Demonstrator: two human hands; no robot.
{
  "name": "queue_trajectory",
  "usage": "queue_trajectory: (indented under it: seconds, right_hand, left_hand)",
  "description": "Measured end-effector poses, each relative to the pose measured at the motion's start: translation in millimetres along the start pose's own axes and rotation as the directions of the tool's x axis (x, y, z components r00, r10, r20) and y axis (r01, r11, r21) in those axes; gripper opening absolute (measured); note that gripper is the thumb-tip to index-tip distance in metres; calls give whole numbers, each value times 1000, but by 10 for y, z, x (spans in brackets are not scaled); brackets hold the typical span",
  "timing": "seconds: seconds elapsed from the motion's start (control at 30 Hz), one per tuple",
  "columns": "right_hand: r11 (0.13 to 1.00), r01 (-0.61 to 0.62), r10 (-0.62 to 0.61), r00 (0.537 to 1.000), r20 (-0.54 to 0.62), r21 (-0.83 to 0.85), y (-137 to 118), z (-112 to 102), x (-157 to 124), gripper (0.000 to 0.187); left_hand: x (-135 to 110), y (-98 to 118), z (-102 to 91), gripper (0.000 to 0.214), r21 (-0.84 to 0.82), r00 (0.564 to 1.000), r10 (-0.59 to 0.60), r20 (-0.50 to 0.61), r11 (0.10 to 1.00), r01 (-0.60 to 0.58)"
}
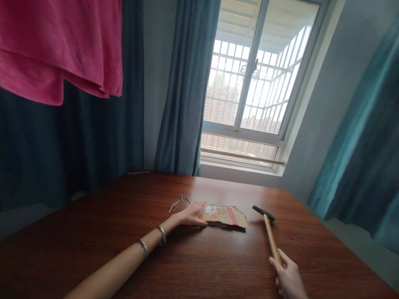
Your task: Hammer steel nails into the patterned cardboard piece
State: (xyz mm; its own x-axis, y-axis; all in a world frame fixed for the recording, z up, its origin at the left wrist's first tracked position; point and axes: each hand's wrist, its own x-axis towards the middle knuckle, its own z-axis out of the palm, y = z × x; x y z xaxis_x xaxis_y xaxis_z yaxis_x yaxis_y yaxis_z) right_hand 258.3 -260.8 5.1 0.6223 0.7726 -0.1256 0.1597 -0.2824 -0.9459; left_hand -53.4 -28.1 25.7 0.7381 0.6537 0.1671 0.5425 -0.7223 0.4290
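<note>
My left hand (190, 216) lies flat with fingers stretched on the left end of a patterned cardboard piece (225, 216) on the wooden table (124, 232). A nail (213, 206) stands upright in the cardboard, just right of my fingertips. My right hand (288, 277) is wrapped round the wooden handle of a hammer (268, 228). The hammer's dark head sits low, just right of the cardboard and apart from the nail.
Several loose nails (177, 203) lie on the table behind my left hand. A window (252, 83) with teal curtains (183, 91) stands past the table's far edge. Pink cloth (59, 45) hangs at the top left.
</note>
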Motion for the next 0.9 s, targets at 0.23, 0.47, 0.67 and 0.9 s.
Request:
queue_trajectory:
  seconds: [0.23, 0.47, 0.67, 0.9]
  right_hand:
    - [997, 31, -33, 999, -17, -76, -13, -20, 3, 75]
    - [979, 52, -53, 999, -1, -198, -84, -44, -12, 66]
    - [955, 48, -48, 999, 7, -292, -99, -77, 3, 62]
    - [826, 109, -118, 993, 20, -552, -80, -241, 114, 54]
  left_hand:
    - [-14, -12, 10, 98, -37, 1000, -11, -24, 999, 10]
    - [-74, 69, -4, 95, -53, 998, 0, -69, 999, -4]
    - [-144, 19, -79, 42, -42, 973, -22, -231, 999, 13]
    - [-124, -459, -355, 22, -182, 764, -421, -489, 906, 383]
